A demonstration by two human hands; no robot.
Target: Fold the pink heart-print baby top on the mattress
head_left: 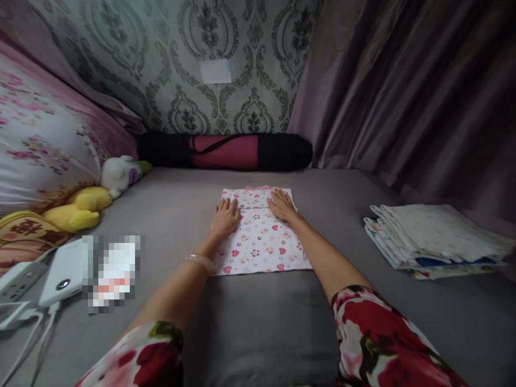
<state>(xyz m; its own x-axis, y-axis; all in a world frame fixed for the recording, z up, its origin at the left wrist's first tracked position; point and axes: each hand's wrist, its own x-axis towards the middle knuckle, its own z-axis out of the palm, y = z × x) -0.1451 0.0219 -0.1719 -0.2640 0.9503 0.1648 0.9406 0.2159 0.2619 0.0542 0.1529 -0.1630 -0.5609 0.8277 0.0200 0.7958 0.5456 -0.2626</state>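
A small white cloth with pink hearts lies flat on the grey bed sheet, its far edge folded over. My left hand rests flat on the cloth's left side, fingers spread. Flat on the folded far edge lies my right hand, fingers stretched out. Both hands press on the cloth and hold nothing. A bracelet sits on my left wrist.
A stack of folded cloths lies at the right. A black and pink rolled bag lies against the wall. Yellow and white plush toys, a floral pillow, a power bank and cables are at the left. Curtains hang at the right.
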